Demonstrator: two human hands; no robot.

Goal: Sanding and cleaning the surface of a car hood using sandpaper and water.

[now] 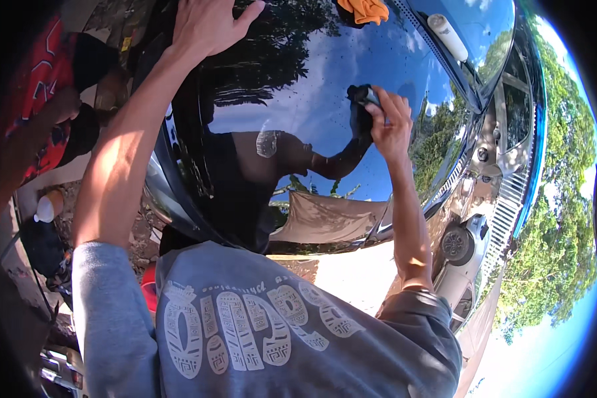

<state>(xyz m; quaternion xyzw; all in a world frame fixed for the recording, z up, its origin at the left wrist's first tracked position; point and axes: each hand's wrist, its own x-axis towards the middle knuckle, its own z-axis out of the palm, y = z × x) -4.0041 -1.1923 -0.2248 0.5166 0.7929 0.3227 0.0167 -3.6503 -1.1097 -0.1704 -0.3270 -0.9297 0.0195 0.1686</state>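
Observation:
A glossy black car hood [292, 86] fills the middle of the view and mirrors the sky, trees and my own reflection. My right hand [390, 123] is closed on a small dark applicator pad [365, 96] and presses it against the hood. My left hand [209, 23] lies flat on the hood's far left part, fingers spread, holding nothing. My grey printed shirt [259, 325] covers the lower part of the picture.
An orange cloth [365, 9] lies on the hood at the top. A white bottle [448, 36] rests near the windshield base. A person in red and black [50, 86] stands at the left. Another car [467, 245] and trees are at the right.

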